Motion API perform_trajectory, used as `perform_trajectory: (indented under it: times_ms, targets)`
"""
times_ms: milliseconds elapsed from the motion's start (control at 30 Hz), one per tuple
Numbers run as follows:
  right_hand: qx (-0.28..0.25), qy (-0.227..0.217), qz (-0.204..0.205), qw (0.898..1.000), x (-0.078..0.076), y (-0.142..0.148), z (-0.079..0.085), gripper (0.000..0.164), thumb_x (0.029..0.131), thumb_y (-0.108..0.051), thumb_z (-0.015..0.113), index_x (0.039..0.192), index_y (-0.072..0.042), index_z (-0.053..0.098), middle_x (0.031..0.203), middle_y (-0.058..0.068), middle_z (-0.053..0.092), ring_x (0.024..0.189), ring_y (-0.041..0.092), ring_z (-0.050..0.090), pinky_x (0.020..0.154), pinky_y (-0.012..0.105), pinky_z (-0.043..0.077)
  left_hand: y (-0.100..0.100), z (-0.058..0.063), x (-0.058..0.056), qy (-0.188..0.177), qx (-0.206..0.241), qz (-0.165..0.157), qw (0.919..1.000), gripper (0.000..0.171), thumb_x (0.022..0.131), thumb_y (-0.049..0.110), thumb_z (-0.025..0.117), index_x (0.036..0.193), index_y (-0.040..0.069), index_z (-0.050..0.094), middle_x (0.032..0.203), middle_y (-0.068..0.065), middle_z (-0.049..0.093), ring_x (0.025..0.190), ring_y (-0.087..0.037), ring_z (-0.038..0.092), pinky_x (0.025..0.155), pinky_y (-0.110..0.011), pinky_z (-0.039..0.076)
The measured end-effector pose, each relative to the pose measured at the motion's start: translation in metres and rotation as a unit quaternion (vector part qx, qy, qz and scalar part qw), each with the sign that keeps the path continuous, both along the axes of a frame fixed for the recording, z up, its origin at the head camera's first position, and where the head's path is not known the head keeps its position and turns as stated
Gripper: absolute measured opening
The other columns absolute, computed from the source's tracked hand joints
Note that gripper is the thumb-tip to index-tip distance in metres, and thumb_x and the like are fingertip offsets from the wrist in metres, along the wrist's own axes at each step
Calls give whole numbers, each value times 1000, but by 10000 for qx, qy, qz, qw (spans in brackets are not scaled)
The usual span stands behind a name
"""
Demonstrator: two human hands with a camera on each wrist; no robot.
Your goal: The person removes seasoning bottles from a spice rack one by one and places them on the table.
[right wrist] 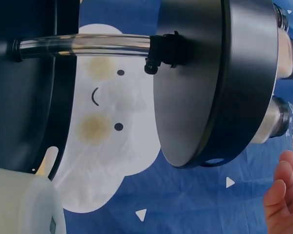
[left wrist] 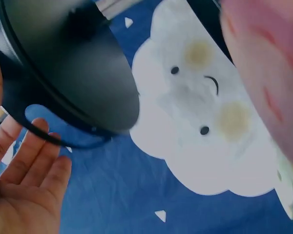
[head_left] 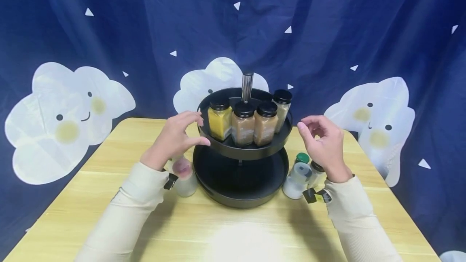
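2 hands raised, flanking upper tray

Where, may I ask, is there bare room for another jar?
Bare: the visible floor of the lower tray, under the upper tray, and the table before it, between the sleeves. Crowded: the upper tray's front and right, with four jars, and right of the trays, with containers.

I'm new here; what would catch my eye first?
First, the black two-tier stand on the wooden table, its upper tray holding four black-capped jars, one filled bright yellow. The left hand and right hand flank that tray, holding nothing. Behind, smiling white clouds decorate the blue curtain.
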State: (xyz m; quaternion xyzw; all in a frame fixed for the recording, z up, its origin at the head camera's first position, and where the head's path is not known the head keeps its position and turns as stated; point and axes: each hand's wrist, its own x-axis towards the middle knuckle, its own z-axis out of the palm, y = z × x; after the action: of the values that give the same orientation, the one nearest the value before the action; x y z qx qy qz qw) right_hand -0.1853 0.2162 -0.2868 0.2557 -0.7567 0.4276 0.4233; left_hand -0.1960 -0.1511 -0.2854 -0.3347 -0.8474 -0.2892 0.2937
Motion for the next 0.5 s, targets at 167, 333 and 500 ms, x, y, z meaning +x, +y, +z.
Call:
perform_trajectory:
  times_ms: [167,333,500]
  targets:
    - [-112,-216,230,9994,-2,-6,3,24,77,7,73,100,9,65,81,15,64,72,5,56,63,13,46,-12,2,-6,-179,-233,170,9994,48,66,21,88,104,1,68,119,-16,66,114,-32,59,98,-46,44]
    - [104,-476,197,9986,-4,-12,5,38,77,1,75,111,8,60,105,17,66,88,19,61,72,17,46,-16,3,-6,-704,-402,435,9958,52,73,22,85,117,3,65,130,-15,60,117,-33,57,100,-48,42]
    - [251,-782,191,9964,-10,-17,4,50,78,-7,77,121,7,55,119,18,62,100,25,61,78,20,47,-13,2,-3,-1242,-251,509,9906,64,71,29,88,124,3,61,138,-13,54,119,-33,56,100,-47,43]
